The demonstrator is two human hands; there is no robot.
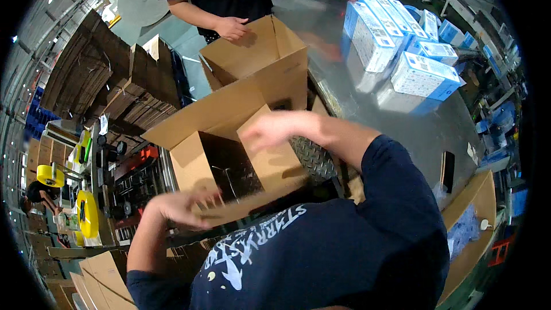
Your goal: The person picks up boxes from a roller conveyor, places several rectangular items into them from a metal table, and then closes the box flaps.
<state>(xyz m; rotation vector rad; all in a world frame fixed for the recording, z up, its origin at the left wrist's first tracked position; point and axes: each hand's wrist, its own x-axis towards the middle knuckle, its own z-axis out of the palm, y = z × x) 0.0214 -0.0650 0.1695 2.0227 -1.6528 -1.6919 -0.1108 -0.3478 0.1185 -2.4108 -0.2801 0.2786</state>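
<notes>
A brown cardboard box (199, 116) stands in front of me with its top flaps up and apart, showing a dark inside. At its near left corner is my left hand (185, 206), fingers stretched out and a little blurred beside the near flap. My right hand (275, 129) hovers over or touches the right side flap (275, 163); motion smears its fingers, so contact and grip are unclear. Directly behind stands a second open cardboard box (241, 60), where a co-worker's hand (231, 27) rests at the rim.
Blue and white cartons (373, 37) stand grouped on a metal table (367, 115) to the right, with a dark phone-like object (447, 171) nearer me. Flattened cardboard (86, 69) is stacked at left, near yellow tape rolls (87, 213). A carton with plastic bags (464, 232) sits lower right.
</notes>
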